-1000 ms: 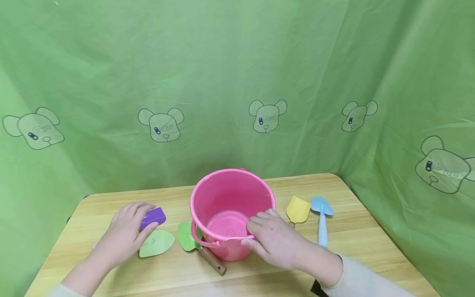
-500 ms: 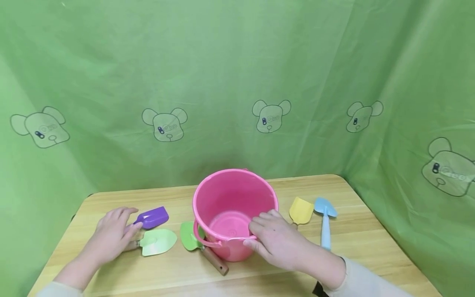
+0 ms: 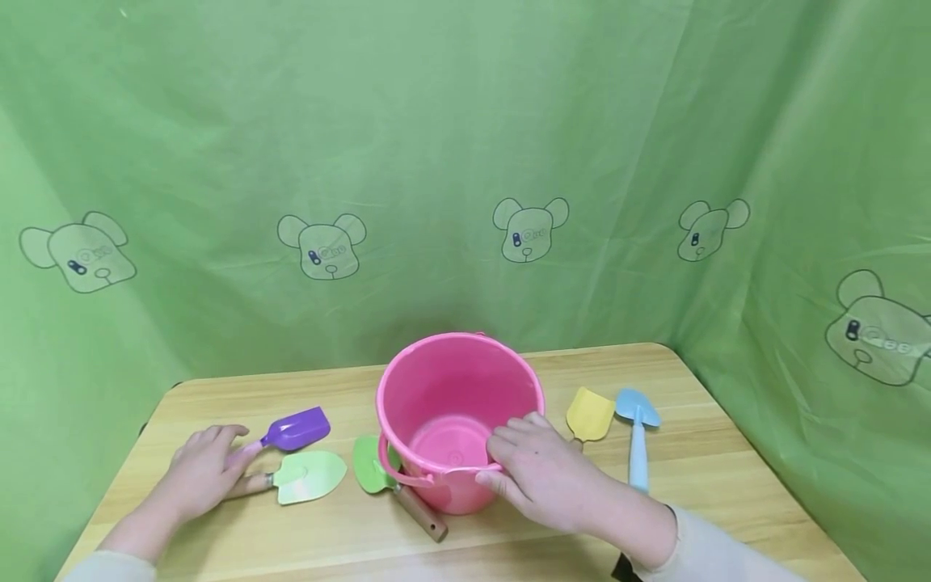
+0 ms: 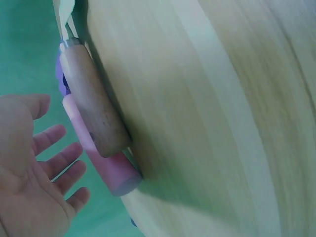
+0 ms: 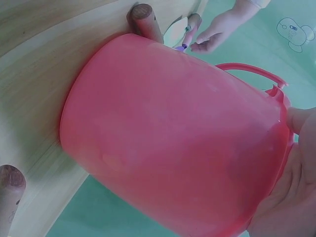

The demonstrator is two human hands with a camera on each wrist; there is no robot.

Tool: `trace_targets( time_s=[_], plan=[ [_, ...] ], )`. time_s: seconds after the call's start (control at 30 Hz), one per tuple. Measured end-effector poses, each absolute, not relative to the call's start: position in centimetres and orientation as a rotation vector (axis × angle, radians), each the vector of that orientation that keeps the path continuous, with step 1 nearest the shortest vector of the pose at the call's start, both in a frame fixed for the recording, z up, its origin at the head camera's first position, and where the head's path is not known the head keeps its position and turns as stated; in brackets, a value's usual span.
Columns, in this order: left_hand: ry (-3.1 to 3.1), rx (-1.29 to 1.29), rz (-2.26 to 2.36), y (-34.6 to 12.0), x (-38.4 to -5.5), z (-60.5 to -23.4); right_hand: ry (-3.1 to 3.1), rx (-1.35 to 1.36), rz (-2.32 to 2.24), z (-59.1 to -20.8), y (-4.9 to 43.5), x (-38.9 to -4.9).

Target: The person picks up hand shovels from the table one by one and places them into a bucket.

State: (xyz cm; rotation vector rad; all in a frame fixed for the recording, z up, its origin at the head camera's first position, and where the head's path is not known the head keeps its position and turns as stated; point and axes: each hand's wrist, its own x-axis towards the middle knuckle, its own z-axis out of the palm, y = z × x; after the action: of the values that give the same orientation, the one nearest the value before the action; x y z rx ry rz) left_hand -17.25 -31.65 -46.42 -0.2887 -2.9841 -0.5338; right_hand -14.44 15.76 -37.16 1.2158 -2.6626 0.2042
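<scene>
A pink bucket stands on the table with its handle lowered to the left. My right hand grips its near-right rim, the thumb outside and fingers over the edge; the right wrist view shows the bucket's side up close. On the left, my left hand hovers over the pink handle of a purple toy shovel, its fingers loosely bent. In the left wrist view, that pink handle lies apart from the fingers. Beside it is the wooden handle of a pale green trowel.
A brighter green toy shovel with a brown handle lies against the bucket's left side. Right of the bucket lie a yellow shovel and a light blue one. Green cloth printed with bear faces surrounds the wooden table.
My left hand has drawn back leftward from the purple shovel's blade to its handle, uncovering the shovel and the pale green trowel's handle. The right hand keeps its grip on the bucket.
</scene>
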Motion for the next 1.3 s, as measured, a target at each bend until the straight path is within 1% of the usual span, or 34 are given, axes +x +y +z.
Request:
trace_targets(
  time_s=[0.73, 1.3],
  plan=[
    [-3.054, -0.301, -0.569, -32.8, -18.0, -47.8, -2.644, 1.213, 0.214, -37.3, 15.8, -14.4],
    [-3.096, -0.293, -0.639, -33.7, -19.0, -48.0, -2.624, 1.219, 0.209, -37.4, 15.8, -14.4]
  ],
)
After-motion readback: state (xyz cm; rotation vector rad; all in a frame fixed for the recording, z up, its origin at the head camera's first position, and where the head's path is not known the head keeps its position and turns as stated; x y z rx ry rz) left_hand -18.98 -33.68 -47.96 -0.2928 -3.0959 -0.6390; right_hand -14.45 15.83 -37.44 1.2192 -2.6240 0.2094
